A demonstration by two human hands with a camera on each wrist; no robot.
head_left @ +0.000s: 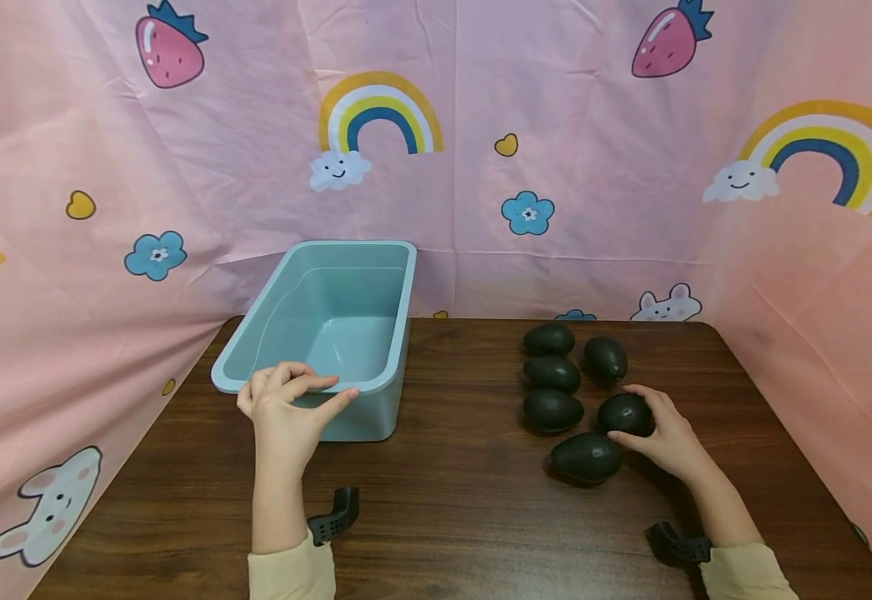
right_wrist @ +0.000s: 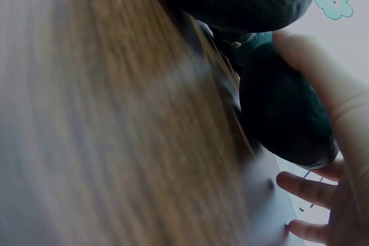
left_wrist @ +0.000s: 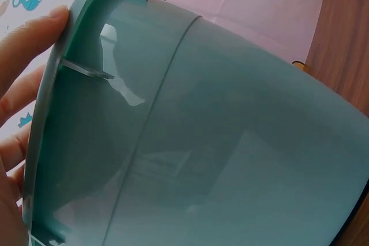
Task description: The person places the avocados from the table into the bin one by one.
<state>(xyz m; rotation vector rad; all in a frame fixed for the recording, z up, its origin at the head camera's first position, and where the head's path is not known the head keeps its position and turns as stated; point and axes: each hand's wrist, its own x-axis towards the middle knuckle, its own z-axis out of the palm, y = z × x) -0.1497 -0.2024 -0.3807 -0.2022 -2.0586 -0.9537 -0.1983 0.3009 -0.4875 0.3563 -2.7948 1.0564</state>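
At the near rim of a light blue plastic tub, my left hand rests with thumb and index finger spread apart. The left wrist view shows its fingers along the rim, in front of the tub's outer wall. On the right, my right hand holds a dark green avocado between thumb and fingers. That avocado shows in the right wrist view with the thumb at one end and fingertips at the other. Another avocado lies just to its left, nearer me.
A column of avocados runs toward the back of the brown wooden table, with one more avocado to its right. Pink printed cloth hangs behind and at both sides. Black wrist mounts sit at both cuffs.
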